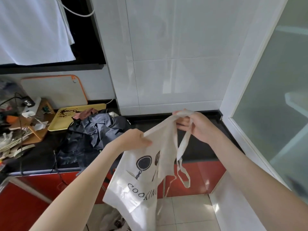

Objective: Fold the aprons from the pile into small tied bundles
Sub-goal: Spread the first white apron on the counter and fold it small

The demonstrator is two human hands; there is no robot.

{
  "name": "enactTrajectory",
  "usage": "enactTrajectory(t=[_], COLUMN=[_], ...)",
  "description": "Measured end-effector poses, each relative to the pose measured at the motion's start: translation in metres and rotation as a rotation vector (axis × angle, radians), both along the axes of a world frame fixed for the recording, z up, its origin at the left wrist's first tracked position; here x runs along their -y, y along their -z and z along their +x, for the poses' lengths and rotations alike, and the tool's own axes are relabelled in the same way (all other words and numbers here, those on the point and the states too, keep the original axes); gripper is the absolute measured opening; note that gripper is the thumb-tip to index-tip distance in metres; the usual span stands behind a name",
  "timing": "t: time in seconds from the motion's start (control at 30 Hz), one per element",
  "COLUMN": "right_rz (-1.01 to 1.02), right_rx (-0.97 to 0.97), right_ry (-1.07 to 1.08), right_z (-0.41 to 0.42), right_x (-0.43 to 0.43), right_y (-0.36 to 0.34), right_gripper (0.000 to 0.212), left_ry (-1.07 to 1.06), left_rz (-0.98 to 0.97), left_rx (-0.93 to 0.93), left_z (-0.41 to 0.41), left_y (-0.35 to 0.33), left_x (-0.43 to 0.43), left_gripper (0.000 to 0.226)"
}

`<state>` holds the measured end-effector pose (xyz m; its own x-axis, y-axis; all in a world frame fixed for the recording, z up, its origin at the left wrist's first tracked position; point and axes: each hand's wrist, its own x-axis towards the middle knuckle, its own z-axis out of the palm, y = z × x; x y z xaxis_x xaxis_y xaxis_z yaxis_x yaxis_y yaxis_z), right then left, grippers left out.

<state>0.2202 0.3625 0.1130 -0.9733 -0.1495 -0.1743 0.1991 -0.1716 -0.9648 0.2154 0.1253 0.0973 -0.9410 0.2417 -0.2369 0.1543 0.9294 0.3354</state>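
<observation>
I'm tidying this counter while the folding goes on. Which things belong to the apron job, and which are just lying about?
Job in hand: white apron printed COOKING, held up by left hand and right hand; dark apron pile on the counter.

Lying about: yellow tray; orange-rimmed cutting board; black charger.

Bare forearms (80, 180), bare left grip (136, 139), right grip (198, 125).

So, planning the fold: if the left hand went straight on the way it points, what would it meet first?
The left hand would likely reach the right hand, across the apron both grip; depth is unclear.
</observation>
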Motion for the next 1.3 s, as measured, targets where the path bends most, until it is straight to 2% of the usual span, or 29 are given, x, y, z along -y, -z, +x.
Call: enactTrajectory(t=[0.1,0.17,0.23,0.3,0.33,0.37,0.47,0.5,0.57,0.67,0.73,0.8,0.83,0.9,0.93,1.0,1.03,1.07,1.13,1.2,1.27,1.3], right_rz=[0.026,0.245,0.596,0.742,0.743,0.739,0.787,0.817,0.864,0.850,0.852,0.716,0.657,0.487,0.299,0.241,0.180,0.047,-0.008,-0.041,0.057,0.131], right_rx=[-0.081,-0.075,-0.063,-0.198,-0.292,-0.343,-0.206,-0.130,-0.048,0.068,0.127,0.083,0.050,0.055,0.101,-0.018,-0.013,0.046,0.083,0.093,0.045,0.002], right_ry=[0.084,0.233,0.479,0.620,0.548,0.382,-0.247,-0.366,-0.338,-0.097,-0.062,0.079,0.172,0.265,0.256,0.266,0.241,0.204,0.183,0.207,0.215,0.245], right_z=[-0.001,-0.002,0.005,0.022,0.033,0.042,0.060,0.059,0.050,0.031,0.021,0.010,0.006,-0.002,-0.001,0.001,0.002,0.000,-0.001,-0.004,-0.005,-0.007], right_x=[-0.019,-0.027,-0.024,-0.014,-0.005,0.004,0.031,0.036,0.041,0.040,0.035,0.030,0.028,0.019,0.018,0.016,0.018,0.017,0.018,0.008,-0.001,-0.008], right_y=[0.009,0.026,0.045,0.057,0.062,0.067,0.079,0.089,0.102,0.103,0.090,0.084,0.081,0.075,0.070,0.065,0.068,0.070,0.066,0.065,0.055,0.049], right_gripper=[0.054,0.061,0.052,0.026,0.014,0.012,0.025,0.023,0.037,0.037,0.051,0.074,0.075,0.061,0.052,0.044,0.036,0.030,0.017,0.020,0.034,0.032], left_ry=[-0.072,-0.101,-0.153,-0.219,-0.245,-0.261,-0.268,-0.251,-0.192,-0.170,-0.212,-0.254,-0.272,-0.296,-0.302,-0.296,-0.299,-0.323,-0.373,-0.382,-0.315,-0.286], left_rz=[0.281,0.389,0.471,0.562,0.609,0.660,0.786,0.815,0.901,1.042,1.119,1.180,1.207,1.249,1.268,1.282,1.287,1.295,1.317,1.201,0.904,0.774], left_rx=[-0.116,-0.149,-0.138,-0.090,-0.062,-0.040,0.054,0.099,0.206,0.356,0.398,0.416,0.416,0.412,0.414,0.405,0.393,0.365,0.300,0.156,0.023,-0.014], left_z=[0.000,0.000,0.001,-0.001,-0.002,-0.003,-0.004,-0.003,-0.001,-0.001,0.000,0.001,0.002,0.003,0.003,0.003,0.005,0.006,0.005,0.000,-0.005,-0.006], left_y=[-0.004,-0.011,-0.018,-0.023,-0.026,-0.028,-0.035,-0.037,-0.041,-0.044,-0.049,-0.051,-0.052,-0.051,-0.051,-0.049,-0.049,-0.050,-0.049,-0.038,-0.025,-0.020], left_x=[0.002,0.000,-0.005,-0.010,-0.012,-0.013,-0.018,-0.020,-0.021,-0.014,-0.007,-0.001,0.001,0.006,0.008,0.011,0.013,0.014,0.021,0.031,0.040,0.041], left_gripper=[0.032,0.034,0.043,0.045,0.045,0.044,0.041,0.039,0.030,0.023,0.024,0.024,0.025,0.029,0.034,0.044,0.045,0.042,0.028,0.020,0.014,0.015])
